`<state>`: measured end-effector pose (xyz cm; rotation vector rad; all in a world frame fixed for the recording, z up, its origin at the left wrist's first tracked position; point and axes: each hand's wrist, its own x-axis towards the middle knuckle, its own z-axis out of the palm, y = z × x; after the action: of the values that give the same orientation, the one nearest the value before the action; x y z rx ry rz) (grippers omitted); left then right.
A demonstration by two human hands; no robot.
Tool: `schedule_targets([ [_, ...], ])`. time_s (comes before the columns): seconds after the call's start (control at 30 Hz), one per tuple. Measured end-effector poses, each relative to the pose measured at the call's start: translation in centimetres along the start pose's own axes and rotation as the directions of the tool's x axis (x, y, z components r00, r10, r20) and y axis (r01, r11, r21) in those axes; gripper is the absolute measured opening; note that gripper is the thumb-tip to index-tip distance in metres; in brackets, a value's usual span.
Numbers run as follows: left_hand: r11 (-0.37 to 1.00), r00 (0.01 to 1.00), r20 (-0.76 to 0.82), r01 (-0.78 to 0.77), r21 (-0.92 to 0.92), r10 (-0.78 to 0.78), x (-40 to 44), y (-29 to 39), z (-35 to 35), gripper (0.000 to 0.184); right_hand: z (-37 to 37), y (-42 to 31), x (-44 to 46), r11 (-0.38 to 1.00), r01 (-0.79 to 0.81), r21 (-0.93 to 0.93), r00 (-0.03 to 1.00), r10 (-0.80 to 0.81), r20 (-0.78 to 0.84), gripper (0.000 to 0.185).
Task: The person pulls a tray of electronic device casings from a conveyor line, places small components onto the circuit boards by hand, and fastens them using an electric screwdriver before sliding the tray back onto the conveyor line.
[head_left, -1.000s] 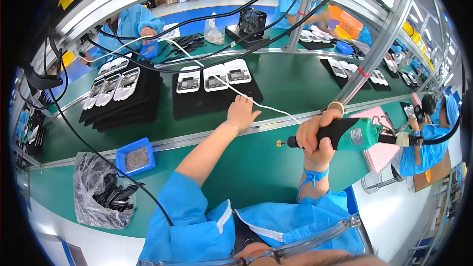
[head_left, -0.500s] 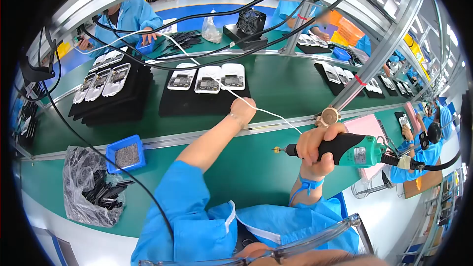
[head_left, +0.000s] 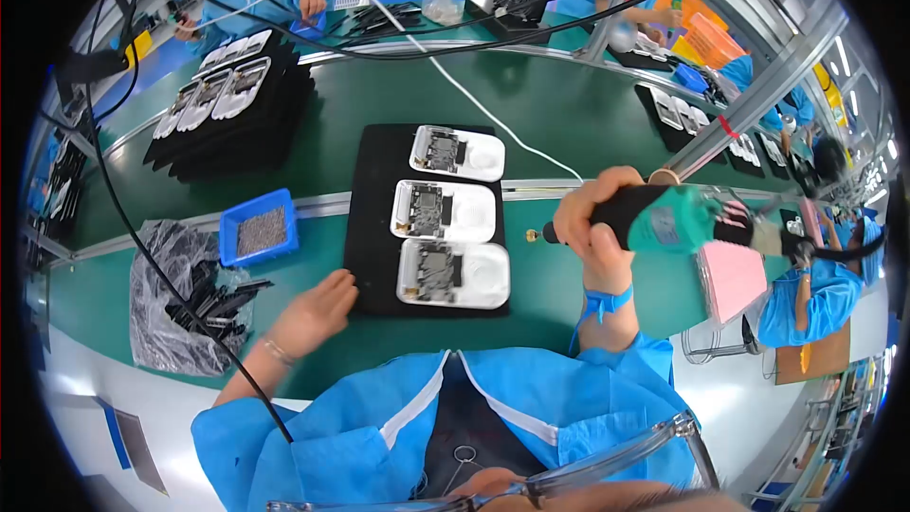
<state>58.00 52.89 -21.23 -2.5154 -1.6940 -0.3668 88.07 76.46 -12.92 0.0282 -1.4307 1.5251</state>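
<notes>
My right hand point(head_left: 599, 218) is wrapped around a green and black electric screwdriver point(head_left: 668, 218), its bit pointing left above the bench. My left hand point(head_left: 320, 311) is at the left edge of a black mat point(head_left: 374, 228), fingers together and curled against that edge. Lying on the mat in a column are three white plastic housings: a far one point(head_left: 483, 156), a middle one point(head_left: 471, 212) and a near one point(head_left: 483, 277). Each shows a dark circuit board in its left half. The near housing is slightly blurred.
A blue bin point(head_left: 229, 239) of small metal parts and a plastic bag point(head_left: 152, 322) with black strips are on the left. Stacked mats with housings point(head_left: 204, 100) stand farther back. Cables hang overhead. A metal post point(head_left: 773, 85) rises at right, near a pink folder point(head_left: 735, 280). Co-workers sit around.
The mat with its three housings has come from the rear green surface toward me and turned, so the row now runs near to far. My left hand has drawn back leftward; the screwdriver stays held.
</notes>
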Motion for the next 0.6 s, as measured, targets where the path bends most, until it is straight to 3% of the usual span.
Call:
schedule_targets([
  [0.03, 0.997, 0.998, -0.005, 0.068, 0.02, -0.068, -1.2, -0.4, -0.3, 0.045, -0.4, 0.7, 0.0, 0.998, -0.047, 0.043, 0.999, 0.046, 0.025, 0.038],
  [0.17, 0.941, 0.947, -0.041, 0.322, 0.104, -0.319, -4.2, -0.6, -0.8, 0.048, -1.2, 2.8, 0.7, 0.977, -0.113, -0.181, 0.993, 0.119, 0.023, 0.034],
  [0.2, 0.91, 0.908, -0.13, 0.409, 0.066, -0.399, -4.0, -0.1, -0.5, 0.045, -1.8, 4.1, 1.0, 0.935, -0.072, -0.348, 0.997, 0.067, -0.025, 0.032],
  [0.27, 0.831, 0.789, -0.291, 0.555, -0.039, -0.541, -3.6, 1.6, 0.9, 0.038, -2.1, 6.3, 1.9, 0.822, -0.029, -0.569, 0.997, -0.016, -0.074, 0.029],
  [0.3, 0.679, 0.63, -0.257, 0.697, -0.23, -0.733, -4.0, 2.2, 2.3, 0.037, -2.5, 7.6, 2.6, 0.832, -0.02, -0.554, 0.997, -0.026, -0.075, 0.031],
  [0.33, 0.49, 0.472, -0.195, 0.654, -0.576, -0.86, -3.8, 3.0, 2.6, 0.04, -3.3, 9.2, 3.4, 0.84, -0.007, -0.542, 0.996, -0.04, -0.075, 0.033],
  [0.37, 0.228, 0.333, -0.057, 0.501, -0.835, -0.941, -3.5, 3.9, 2.9, 0.042, -4.0, 11.0, 4.1, 0.822, -0.048, -0.568, 0.994, -0.015, -0.104, 0.038],
  [0.4, -0.071, 0.237, 0.136, 0.264, -0.962, -0.962, -3.4, 4.7, 3.2, 0.045, -4.5, 12.7, 4.8, 0.79, -0.013, -0.613, 0.995, -0.052, -0.088, 0.042],
  [0.47, -0.197, 0.154, 0.193, -0.009, -0.98, -0.969, -3.8, 5.6, 4.5, 0.051, -4.1, 13.4, 6.2, 0.699, 0.02, -0.715, 0.997, -0.066, -0.038, 0.047],
  [0.5, -0.233, 0.182, 0.224, -0.031, -0.972, -0.958, -3.2, 6.1, 4.9, 0.054, -4.7, 14.7, 6.7, 0.698, -0.042, -0.715, 0.999, 0.018, -0.042, 0.05],
  [0.53, -0.266, 0.203, 0.251, -0.05, -0.963, -0.947, -2.8, 6.7, 5.0, 0.057, -4.4, 15.5, 7.5, 0.723, 0.033, -0.69, 0.998, -0.067, -0.022, 0.052],
  [0.6, -0.299, 0.25, 0.286, -0.014, -0.954, -0.925, -1.7, 7.0, 5.7, 0.064, -4.9, 17.8, 8.4, 0.735, 0.013, -0.678, 0.999, -0.045, -0.029, 0.052],
])
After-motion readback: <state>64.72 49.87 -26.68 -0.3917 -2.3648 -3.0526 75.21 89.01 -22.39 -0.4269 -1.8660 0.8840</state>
